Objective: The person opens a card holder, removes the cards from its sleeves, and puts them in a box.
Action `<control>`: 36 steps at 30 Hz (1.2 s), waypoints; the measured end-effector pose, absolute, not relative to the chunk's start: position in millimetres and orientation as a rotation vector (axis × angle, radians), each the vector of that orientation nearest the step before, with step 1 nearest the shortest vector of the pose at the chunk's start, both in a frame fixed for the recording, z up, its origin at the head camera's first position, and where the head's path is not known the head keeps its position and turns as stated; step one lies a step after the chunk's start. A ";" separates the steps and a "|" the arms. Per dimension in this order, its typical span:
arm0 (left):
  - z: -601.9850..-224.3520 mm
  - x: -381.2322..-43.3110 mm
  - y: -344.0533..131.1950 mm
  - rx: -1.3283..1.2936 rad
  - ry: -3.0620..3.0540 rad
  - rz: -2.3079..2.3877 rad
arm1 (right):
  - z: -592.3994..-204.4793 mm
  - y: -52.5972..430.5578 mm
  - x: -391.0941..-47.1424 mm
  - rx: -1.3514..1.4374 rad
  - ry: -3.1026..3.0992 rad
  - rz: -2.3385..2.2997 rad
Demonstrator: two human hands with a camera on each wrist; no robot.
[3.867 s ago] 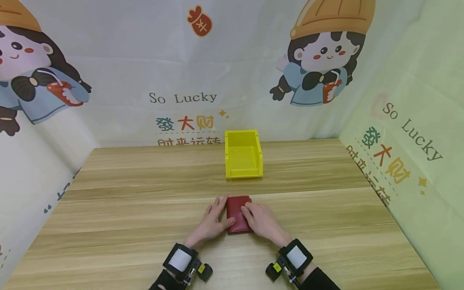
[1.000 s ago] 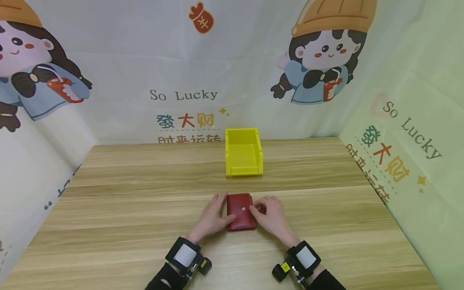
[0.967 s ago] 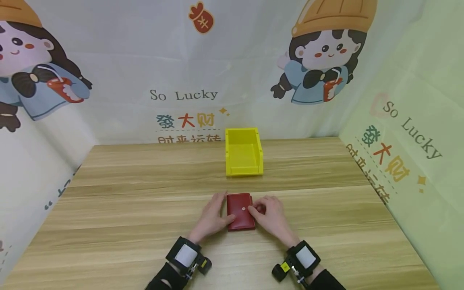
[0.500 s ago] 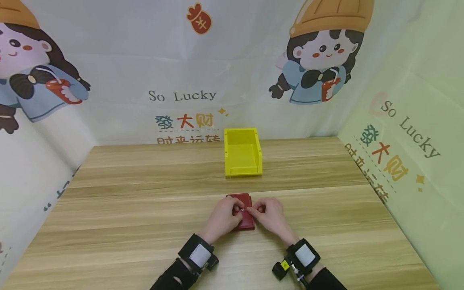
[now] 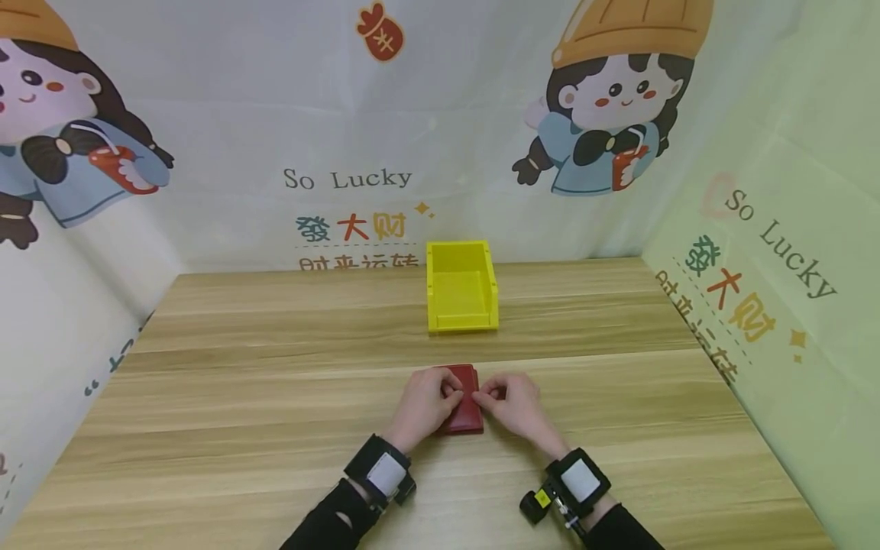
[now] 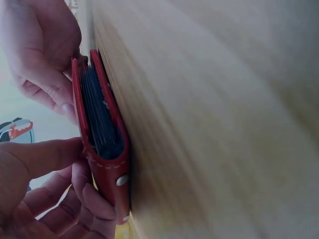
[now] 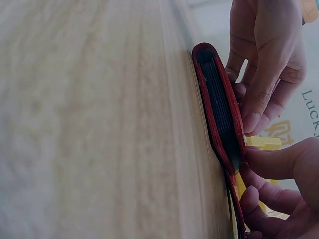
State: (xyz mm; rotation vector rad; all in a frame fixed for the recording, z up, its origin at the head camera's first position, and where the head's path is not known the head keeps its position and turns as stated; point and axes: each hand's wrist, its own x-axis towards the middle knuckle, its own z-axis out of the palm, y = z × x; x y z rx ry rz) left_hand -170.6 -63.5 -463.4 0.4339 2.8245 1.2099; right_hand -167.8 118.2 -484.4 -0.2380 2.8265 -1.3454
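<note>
A red card holder [image 5: 470,416] with clear sleeves inside lies folded on the wooden table. My left hand [image 5: 422,401] reaches over its left half, thumb and index finger curled together at the cover's middle, where they hide the snap button. At the right edge, my right hand [image 5: 517,405] pinches the cover between thumb and bent fingers. Seen end-on in the left wrist view, the card holder [image 6: 102,172] shows a rounded, stitched spine and metal studs. In the right wrist view, both thumbs touch the upper cover of the card holder [image 7: 235,112].
A yellow open-front bin [image 5: 462,294] stands behind the card holder near the table's back edge. A printed cloth [image 5: 467,153] encloses the table [image 5: 275,328] at the back and sides.
My left hand has gone from lying along the card holder's left edge to curling over its cover. My right hand has moved from the cover to its right edge.
</note>
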 end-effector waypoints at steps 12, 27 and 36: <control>-464.4 -173.6 -64.9 0.432 2.810 1.232 | -481.5 117.8 -168.1 -0.204 2.836 -1.301; -464.5 -175.0 -75.5 0.392 2.740 1.355 | -473.8 116.3 -169.8 -0.308 2.876 -1.342; -459.9 -175.2 -83.8 0.276 2.665 1.455 | -463.5 113.0 -169.7 -0.388 2.722 -1.503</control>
